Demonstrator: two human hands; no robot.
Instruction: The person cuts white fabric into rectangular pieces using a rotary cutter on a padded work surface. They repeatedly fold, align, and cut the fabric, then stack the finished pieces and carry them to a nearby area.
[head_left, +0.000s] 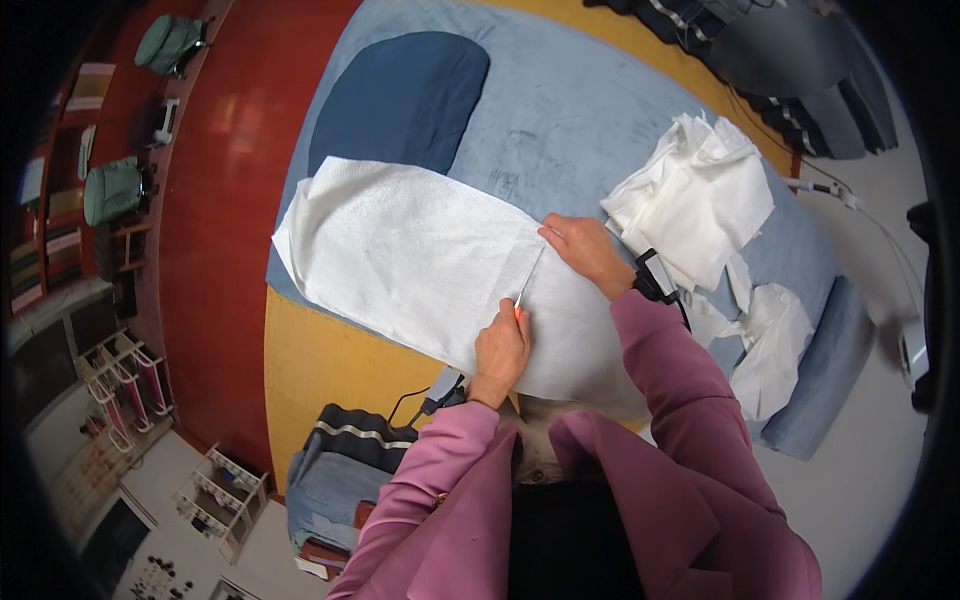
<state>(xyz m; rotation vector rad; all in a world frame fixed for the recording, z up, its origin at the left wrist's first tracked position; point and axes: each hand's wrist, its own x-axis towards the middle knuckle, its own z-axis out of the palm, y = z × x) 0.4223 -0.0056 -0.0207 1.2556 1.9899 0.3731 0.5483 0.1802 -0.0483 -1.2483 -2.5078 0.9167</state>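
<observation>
Gently tension the white cloth [410,245] your right hand [590,256] pinches, your left hand [502,348] closed around the orange tool [518,312].

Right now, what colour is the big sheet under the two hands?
The sheet is white; the head view, the only one, shows it best.

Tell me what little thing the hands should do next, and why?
Maybe the right hand should hold the cloth a bit tauter: it pinches it at the far side, while the left hand grips an orange tool against it, and tight cloth would likely bunch less.
</observation>
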